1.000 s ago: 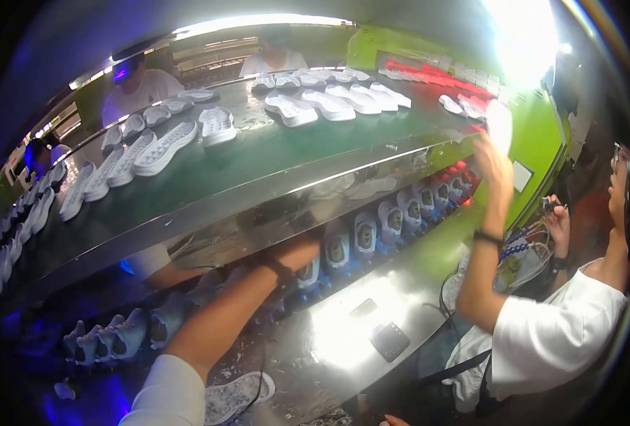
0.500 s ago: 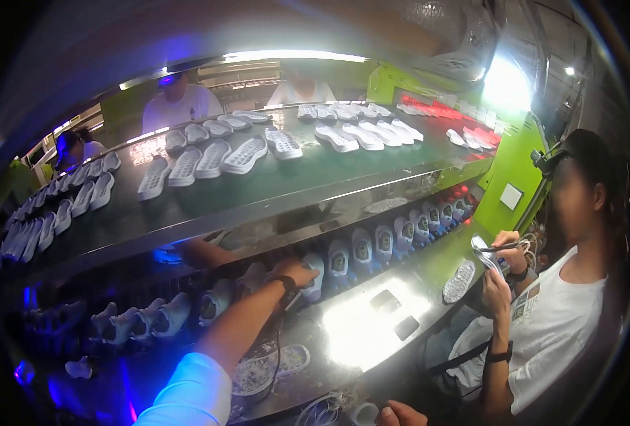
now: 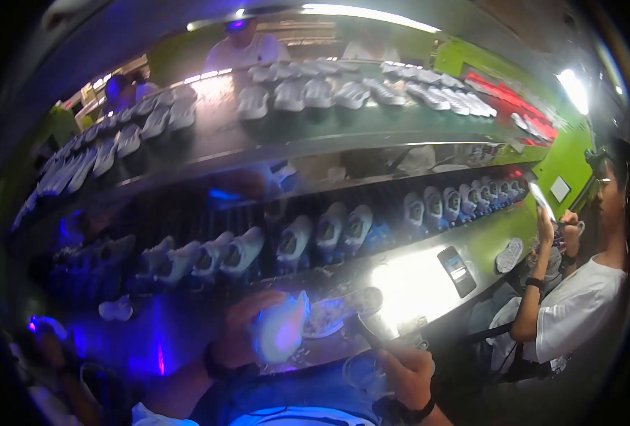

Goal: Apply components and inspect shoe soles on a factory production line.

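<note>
My left hand (image 3: 238, 335) grips a white shoe (image 3: 281, 331) close to my body, above the near edge of the bench. The shoe glows bluish under violet light. My right hand (image 3: 404, 372) is closed around a thin dark tool (image 3: 361, 332) whose tip points up and left toward the shoe and a shallow dish (image 3: 329, 317) on the bench. Both wrists wear dark bands.
A row of white shoes (image 3: 329, 231) stands on the lower conveyor level, and more shoes (image 3: 343, 92) lie on the upper belt. A dark phone (image 3: 457, 270) lies on the green bench. A co-worker in a white shirt (image 3: 577, 312) sits to the right; other people stand behind the line.
My left arm was stretched toward the lower row of shoes; it has now pulled back with a white shoe in it. My right hand with the tool has come into view.
</note>
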{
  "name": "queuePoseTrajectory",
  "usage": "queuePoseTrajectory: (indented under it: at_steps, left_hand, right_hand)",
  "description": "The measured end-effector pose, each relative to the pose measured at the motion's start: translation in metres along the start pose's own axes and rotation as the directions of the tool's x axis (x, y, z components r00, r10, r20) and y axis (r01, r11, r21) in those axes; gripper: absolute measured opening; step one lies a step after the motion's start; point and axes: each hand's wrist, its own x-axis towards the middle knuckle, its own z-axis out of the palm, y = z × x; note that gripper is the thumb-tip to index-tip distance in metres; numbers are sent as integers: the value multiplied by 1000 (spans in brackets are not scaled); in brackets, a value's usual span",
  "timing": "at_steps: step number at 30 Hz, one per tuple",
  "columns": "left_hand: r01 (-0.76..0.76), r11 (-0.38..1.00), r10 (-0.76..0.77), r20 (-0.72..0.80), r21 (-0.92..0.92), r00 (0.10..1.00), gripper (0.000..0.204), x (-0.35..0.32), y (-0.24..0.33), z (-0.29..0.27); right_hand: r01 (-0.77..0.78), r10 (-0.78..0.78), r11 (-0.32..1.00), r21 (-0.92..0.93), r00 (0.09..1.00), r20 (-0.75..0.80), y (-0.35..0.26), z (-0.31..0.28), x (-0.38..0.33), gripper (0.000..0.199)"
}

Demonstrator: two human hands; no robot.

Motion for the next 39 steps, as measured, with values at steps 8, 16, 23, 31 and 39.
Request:
queuePoseTrajectory:
  at_steps: [8,16,23,31,39]
  left_hand:
    - [-111,966,110,16,235,994,53,-73,14,-28]
    - [-218,918,226,15,330,974,41,-79,22,-30]
    - [-206,917,223,-12,342,975,38,-77,22,-33]
    - [-245,894,270,-13,374,963,41,-76,17,-35]
    - [-128,945,140,-21,301,990,40,-63,13,-32]
  right_hand:
    - [85,-86,996,-5,996,-9,-3,69,8,21]
    - [278,-277,933,-230,960,35,-10,82,9,24]
    - [310,-291,930,-197,949,122,3,82,-8,22]
    - [444,-463,825,-350,886,33,-11,89,-5,16]
    - [253,-235,966,-54,947,221,-4,75,-22,19]
